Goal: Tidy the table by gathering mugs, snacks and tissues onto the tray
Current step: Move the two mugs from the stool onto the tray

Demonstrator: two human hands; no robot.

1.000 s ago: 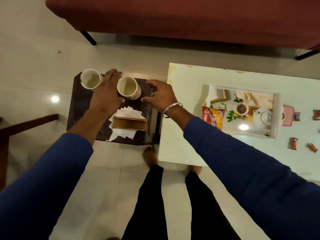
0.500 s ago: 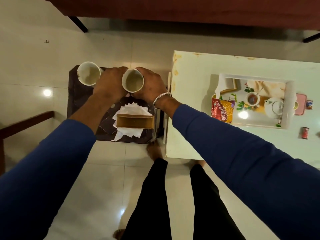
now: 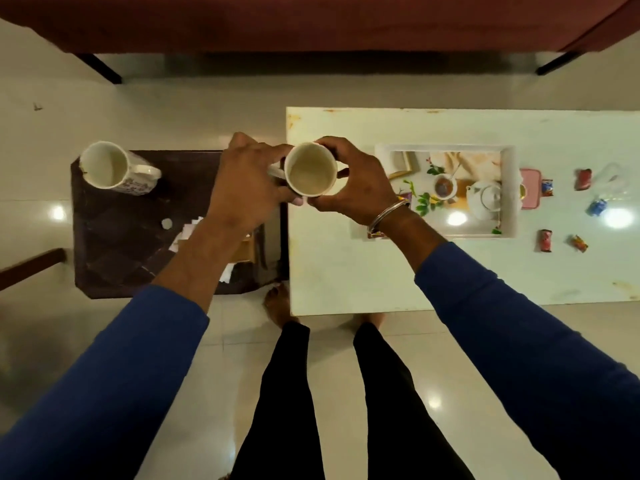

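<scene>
A white mug (image 3: 310, 169) is lifted above the gap between the dark side table (image 3: 117, 233) and the white table (image 3: 346, 271). My left hand (image 3: 246, 183) and my right hand (image 3: 353, 181) both grip it from the sides. A second white floral mug (image 3: 114, 168) stands on the far left corner of the dark table. White tissues (image 3: 187, 233) and a brown tissue box lie mostly hidden under my left forearm. The white tray (image 3: 509, 188) with a printed teapot picture sits on the white table. Several wrapped snacks (image 3: 545, 240) lie to its right.
A pink item (image 3: 530, 188) lies against the tray's right edge. A clear plastic wrapper (image 3: 613, 180) lies at far right. A red sofa (image 3: 311, 22) runs along the back. My legs and bare feet stand at the white table's near edge.
The mug has been lifted off the dark table and carried right, toward the white table, held in both hands. The camera view has shifted right too.
</scene>
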